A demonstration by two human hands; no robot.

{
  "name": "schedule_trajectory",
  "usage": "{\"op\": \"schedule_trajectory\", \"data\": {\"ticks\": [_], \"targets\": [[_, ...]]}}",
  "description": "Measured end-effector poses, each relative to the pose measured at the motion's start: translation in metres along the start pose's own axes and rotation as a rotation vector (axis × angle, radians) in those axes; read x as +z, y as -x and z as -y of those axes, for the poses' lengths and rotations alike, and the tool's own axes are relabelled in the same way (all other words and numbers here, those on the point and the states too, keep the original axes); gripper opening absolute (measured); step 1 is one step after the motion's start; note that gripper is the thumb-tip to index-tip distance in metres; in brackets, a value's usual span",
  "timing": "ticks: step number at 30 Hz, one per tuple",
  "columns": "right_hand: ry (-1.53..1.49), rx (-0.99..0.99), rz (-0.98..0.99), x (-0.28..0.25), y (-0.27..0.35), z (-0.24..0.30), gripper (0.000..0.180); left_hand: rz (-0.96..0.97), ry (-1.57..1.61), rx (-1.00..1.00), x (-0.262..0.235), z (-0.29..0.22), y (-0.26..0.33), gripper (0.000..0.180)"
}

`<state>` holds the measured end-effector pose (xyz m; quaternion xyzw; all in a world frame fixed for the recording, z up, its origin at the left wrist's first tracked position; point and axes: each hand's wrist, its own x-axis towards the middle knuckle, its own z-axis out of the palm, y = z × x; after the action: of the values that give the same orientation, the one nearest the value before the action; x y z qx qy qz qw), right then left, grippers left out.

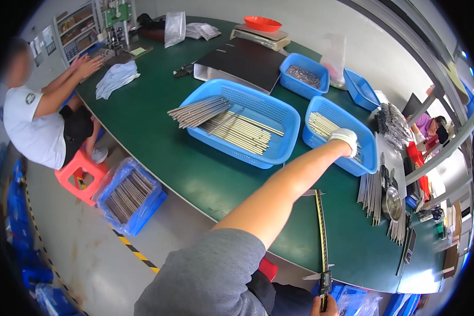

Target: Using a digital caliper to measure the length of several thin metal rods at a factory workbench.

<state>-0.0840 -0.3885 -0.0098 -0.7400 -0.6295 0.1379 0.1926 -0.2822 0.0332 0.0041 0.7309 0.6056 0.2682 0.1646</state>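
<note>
My left hand [344,139], in a white glove, reaches over my grey-sleeved arm's far end into a blue basket [371,142] on the right. Pale metal rods [321,124] lie in that basket, beside the hand. Its fingers are hidden, so I cannot tell whether they hold a rod. At the lower edge my right hand [325,308], partly cut off by the frame, grips a long caliper [322,231] whose beam points away over the table. To the left, a larger blue basket [290,129] holds rows of pale rods [242,134], with a bundle of darker rods [200,111] across its left rim.
Behind stand a basket of small metal parts [303,77], a black-topped box [242,60] and scales with a red dish [262,23]. More rods [370,195] and a metal bowl [392,204] lie right. A person [42,116] sits at far left, near a lined rod crate [131,195].
</note>
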Motion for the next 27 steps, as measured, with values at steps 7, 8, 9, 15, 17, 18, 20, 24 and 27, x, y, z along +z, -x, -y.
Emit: {"op": "schedule_trajectory", "data": {"ticks": [7,8,9,15,17,18,20,24,27], "targets": [[0.023,-0.094,-0.01,-0.006,-0.018,-0.004,0.03,-0.05,-0.676,-0.043,-0.137,0.057,0.09,0.024],[0.021,-0.06,-0.006,-0.006,-0.018,-0.005,0.03,0.014,-0.71,-0.168,-0.156,0.073,0.107,0.026],[0.019,-0.029,0.001,-0.006,-0.018,-0.006,0.03,0.076,-0.741,-0.297,-0.17,0.084,0.122,0.028],[0.006,-0.047,0.034,-0.001,-0.021,-0.01,0.033,0.061,-0.892,-0.541,-0.16,0.152,0.174,0.038],[0.048,-0.077,0.033,-0.001,-0.025,-0.007,0.035,-0.019,-0.776,-0.611,-0.162,0.159,0.173,0.034],[0.052,-0.005,0.046,-0.003,-0.023,-0.006,0.034,0.125,-0.763,-0.545,-0.165,0.151,0.166,0.029],[0.086,-0.023,-0.052,0.0,-0.022,-0.003,0.032,0.165,-0.707,-0.45,-0.173,0.138,0.154,0.029],[0.034,-0.029,-0.143,0.018,-0.027,-0.003,0.023,-0.35,-0.58,0.38,-0.169,0.11,0.163,0.02],[-0.006,0.045,-0.128,0.016,-0.03,0.005,0.022,-0.178,-0.282,0.922,-0.127,0.033,0.204,0.018]]}}
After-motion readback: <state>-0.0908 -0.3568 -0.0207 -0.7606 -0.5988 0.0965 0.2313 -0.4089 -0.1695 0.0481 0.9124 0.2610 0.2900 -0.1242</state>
